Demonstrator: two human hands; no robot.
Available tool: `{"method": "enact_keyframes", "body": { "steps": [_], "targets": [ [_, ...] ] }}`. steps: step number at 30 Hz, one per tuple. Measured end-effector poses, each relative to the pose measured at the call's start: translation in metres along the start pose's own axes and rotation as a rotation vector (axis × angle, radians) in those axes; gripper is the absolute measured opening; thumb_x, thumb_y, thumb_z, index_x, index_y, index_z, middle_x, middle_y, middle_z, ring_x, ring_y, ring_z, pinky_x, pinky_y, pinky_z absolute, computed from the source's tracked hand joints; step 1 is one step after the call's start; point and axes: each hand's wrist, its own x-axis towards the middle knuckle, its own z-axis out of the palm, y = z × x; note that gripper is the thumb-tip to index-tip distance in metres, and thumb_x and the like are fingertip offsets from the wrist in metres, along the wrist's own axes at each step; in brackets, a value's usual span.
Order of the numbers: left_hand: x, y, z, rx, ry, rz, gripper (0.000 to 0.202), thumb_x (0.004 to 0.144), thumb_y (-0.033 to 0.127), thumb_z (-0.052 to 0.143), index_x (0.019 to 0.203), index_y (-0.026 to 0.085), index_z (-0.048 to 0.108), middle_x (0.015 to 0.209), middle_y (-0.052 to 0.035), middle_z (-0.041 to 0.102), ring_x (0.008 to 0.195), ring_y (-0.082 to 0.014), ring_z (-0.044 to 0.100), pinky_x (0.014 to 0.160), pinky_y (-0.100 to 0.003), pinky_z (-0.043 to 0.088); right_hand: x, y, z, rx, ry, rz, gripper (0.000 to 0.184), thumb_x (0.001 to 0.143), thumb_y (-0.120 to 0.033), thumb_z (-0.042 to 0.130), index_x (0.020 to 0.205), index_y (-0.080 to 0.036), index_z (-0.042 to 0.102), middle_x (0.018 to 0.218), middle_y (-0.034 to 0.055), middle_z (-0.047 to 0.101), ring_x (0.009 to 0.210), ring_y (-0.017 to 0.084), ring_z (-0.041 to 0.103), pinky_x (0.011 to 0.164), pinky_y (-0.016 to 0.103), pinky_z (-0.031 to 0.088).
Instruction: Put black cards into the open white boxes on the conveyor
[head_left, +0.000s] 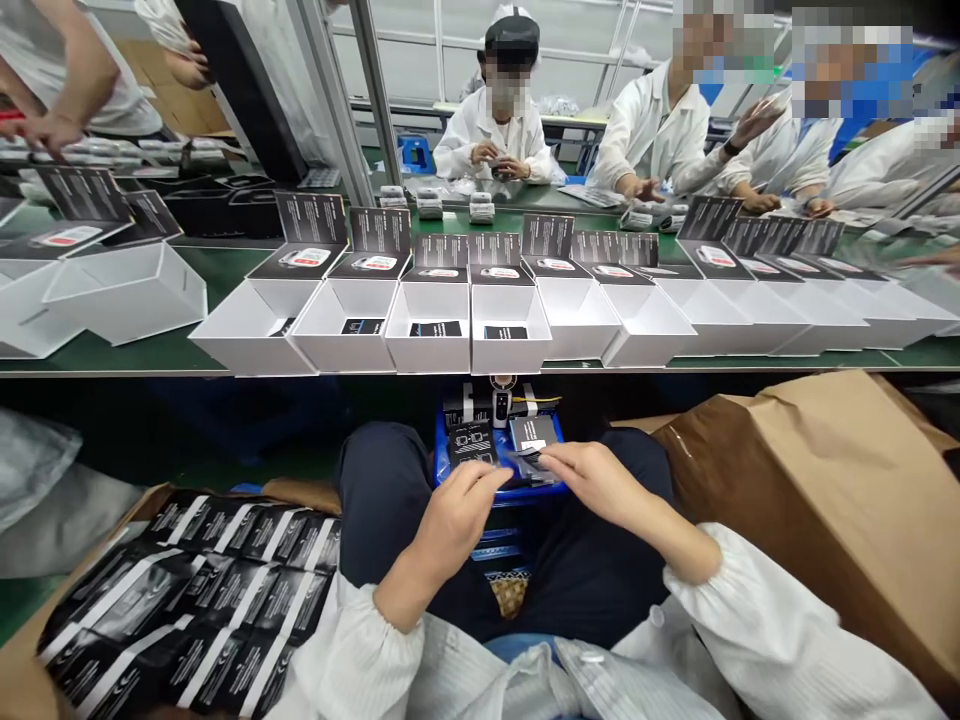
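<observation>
My left hand hovers over the near left part of a blue basket, its fingers pressed together; whatever they hold, if anything, is hidden. My right hand pinches the edge of a small dark leaflet above the basket's right side. Inside the basket lie a black printed booklet on the left and a grey-and-white printed booklet on the right. The basket sits between my knees, under the table edge. Just ahead, a row of open white boxes includes one box with a dark printed leaflet inside.
A carton at my left holds banded packs of black leaflets. A large brown cardboard box stands at my right. Along the green table are more open boxes. Across it, several co-workers in white coats work beside metal posts.
</observation>
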Motion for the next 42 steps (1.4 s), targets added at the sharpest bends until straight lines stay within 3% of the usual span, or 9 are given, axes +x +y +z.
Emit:
{"method": "enact_keyframes", "body": {
  "steps": [6,11,16,18,21,24,29,34,42],
  "targets": [
    [0.069,0.016,-0.009,-0.061,0.277,-0.027,0.051,0.091,0.017,0.06,0.139,0.022,0.043,0.129,-0.0128,0.057,0.122,-0.0217,0.057,0.1,-0.038,0.053,0.013,-0.026,-0.082,-0.376,0.554,-0.257,0.026,0.102,-0.019,0.043,0.116,-0.019,0.065,0.104,0.0067,0.073,0.088,0.018,0.069,0.083,0.03,0.053],
    [0.034,-0.032,-0.005,0.087,-0.042,-0.197,0.043,0.095,0.026,0.053,0.137,0.024,0.047,0.136,-0.0125,0.056,0.136,-0.0287,0.045,0.109,-0.051,0.046,0.09,0.03,-0.122,-0.531,0.636,-0.173,0.031,0.103,-0.02,0.04,0.125,-0.021,0.062,0.114,0.0099,0.071,0.105,0.022,0.066,0.101,0.045,0.045],
    [-0.032,-0.071,0.022,0.297,-0.473,-0.338,0.058,0.089,0.018,0.051,0.146,0.018,0.04,0.154,-0.0148,0.04,0.147,-0.0353,0.027,0.11,-0.057,0.041,0.094,0.038,-0.091,-0.452,0.525,-0.171,0.045,0.102,-0.034,0.042,0.145,-0.02,0.042,0.145,0.0161,0.048,0.138,0.029,0.041,0.113,0.06,0.027],
    [-0.042,-0.074,0.028,0.326,-0.574,-0.288,0.059,0.087,0.006,0.042,0.145,0.018,0.042,0.154,-0.014,0.04,0.146,-0.0309,0.03,0.111,-0.055,0.04,0.07,0.031,-0.066,-0.362,0.645,-0.192,0.037,0.102,-0.029,0.044,0.137,-0.02,0.052,0.133,0.0141,0.059,0.131,0.027,0.048,0.112,0.054,0.032],
    [-0.044,-0.075,0.033,0.321,-0.602,-0.2,0.061,0.082,-0.003,0.037,0.138,0.017,0.051,0.148,-0.0148,0.049,0.14,-0.0286,0.042,0.107,-0.051,0.045,0.032,0.031,-0.016,-0.342,0.356,-0.208,0.022,0.098,-0.027,0.053,0.113,-0.02,0.067,0.112,0.012,0.069,0.114,0.027,0.061,0.104,0.05,0.042],
    [-0.041,-0.073,0.031,0.316,-0.523,-0.138,0.055,0.082,-0.003,0.039,0.13,0.016,0.058,0.137,-0.0151,0.059,0.13,-0.031,0.054,0.1,-0.051,0.051,0.007,0.043,0.036,-0.449,-0.007,-0.163,0.026,0.094,-0.025,0.061,0.118,-0.018,0.066,0.125,0.0151,0.065,0.119,0.03,0.058,0.104,0.054,0.042],
    [-0.034,-0.059,0.017,0.242,-0.231,-0.044,0.049,0.084,-0.004,0.037,0.119,0.017,0.063,0.115,-0.0112,0.067,0.113,-0.0243,0.06,0.093,-0.041,0.056,0.0,0.055,0.066,-0.449,-0.007,-0.126,0.025,0.095,-0.007,0.048,0.105,-0.016,0.069,0.103,0.0091,0.071,0.101,0.022,0.065,0.109,0.046,0.039],
    [-0.023,-0.037,0.006,0.187,-0.081,0.035,0.046,0.09,-0.002,0.034,0.119,0.02,0.062,0.096,-0.0077,0.062,0.09,-0.0179,0.06,0.076,-0.03,0.057,0.011,0.044,0.042,-0.386,-0.046,-0.003,0.017,0.093,-0.018,0.061,0.077,-0.016,0.065,0.079,0.0047,0.067,0.077,0.019,0.063,0.086,0.034,0.049],
    [0.072,0.017,0.007,-0.007,0.2,0.173,0.041,0.093,0.007,0.05,0.131,0.02,0.046,0.111,-0.0098,0.062,0.105,-0.019,0.061,0.089,-0.034,0.057,-0.008,-0.025,-0.049,-0.243,0.38,-0.205,0.028,0.104,-0.022,0.037,0.112,-0.02,0.064,0.091,0.0069,0.07,0.08,0.018,0.063,0.079,0.032,0.051]
  ]
}}
